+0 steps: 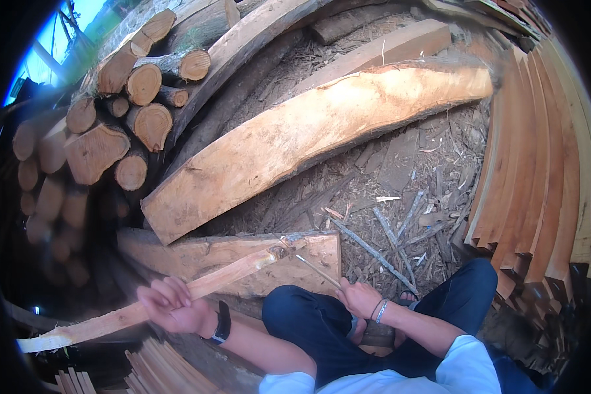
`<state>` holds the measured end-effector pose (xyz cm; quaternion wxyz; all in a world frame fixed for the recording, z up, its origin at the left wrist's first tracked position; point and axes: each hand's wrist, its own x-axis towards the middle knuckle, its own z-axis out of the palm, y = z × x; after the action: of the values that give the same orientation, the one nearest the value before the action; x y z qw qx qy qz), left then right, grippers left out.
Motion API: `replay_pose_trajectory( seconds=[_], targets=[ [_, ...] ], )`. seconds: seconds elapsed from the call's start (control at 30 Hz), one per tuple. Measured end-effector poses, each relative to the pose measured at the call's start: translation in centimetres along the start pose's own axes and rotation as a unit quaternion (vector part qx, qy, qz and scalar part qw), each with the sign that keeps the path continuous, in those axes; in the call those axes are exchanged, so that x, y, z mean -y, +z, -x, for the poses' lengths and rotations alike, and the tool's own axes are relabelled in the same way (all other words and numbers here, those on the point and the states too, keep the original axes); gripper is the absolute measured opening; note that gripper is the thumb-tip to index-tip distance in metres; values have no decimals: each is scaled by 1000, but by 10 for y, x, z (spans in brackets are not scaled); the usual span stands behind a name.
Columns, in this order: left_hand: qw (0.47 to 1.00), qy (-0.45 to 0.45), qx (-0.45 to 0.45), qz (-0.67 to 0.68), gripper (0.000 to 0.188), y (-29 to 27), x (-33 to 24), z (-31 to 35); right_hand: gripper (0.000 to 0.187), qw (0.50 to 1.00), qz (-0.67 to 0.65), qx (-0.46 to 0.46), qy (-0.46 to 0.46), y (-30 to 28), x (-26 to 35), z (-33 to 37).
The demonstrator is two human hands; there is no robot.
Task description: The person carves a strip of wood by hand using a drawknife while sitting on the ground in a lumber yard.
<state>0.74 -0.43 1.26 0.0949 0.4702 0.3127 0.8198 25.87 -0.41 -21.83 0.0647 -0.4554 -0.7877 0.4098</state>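
We have a long, pale wooden strip as the thing being worked: it runs from eight o'clock at the rim up to a rough, dark-marked end just below the centre, towards six, crossing in view over a thick board. Our left hand, between seven and eight o'clock, lies at the strip with its fingers half curled; at this angle we cannot tell whether it grips the wood or only rests there. Our right hand, at five o'clock, is closed around a slim rod, its tip pointing towards ten, near the strip's end but apart from it.

We judge the step in hand to be holding the strip ready while the rod is kept near its rough end. The next move seems to call for a firm left hold and a controlled right wrist, with the rod's tip clear of our bent knees.
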Motion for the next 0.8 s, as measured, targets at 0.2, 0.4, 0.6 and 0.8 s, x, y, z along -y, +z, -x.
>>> replay_pose_trajectory(
  seconds=[0.2, 0.4, 0.6, 0.8],
  targets=[
    [1000, -14, -13, 14, 35, 13, 3, 1, 29, 1000, -19, -17, -3, 25, -31, -14],
    [1000, -4, 14, -2, 34, 6, 1, 1, 28, 1000, 18, 6, -1, -6, 2, 4],
    [999, -11, 30, 14, 34, 4, -2, 1, 26, 998, 27, 15, 58, 28, -26, -9],
    [1000, -8, 9, 4, 33, 11, 5, 4, 27, 1000, -14, -21, -4, -9, -2, 1]
  ],
)
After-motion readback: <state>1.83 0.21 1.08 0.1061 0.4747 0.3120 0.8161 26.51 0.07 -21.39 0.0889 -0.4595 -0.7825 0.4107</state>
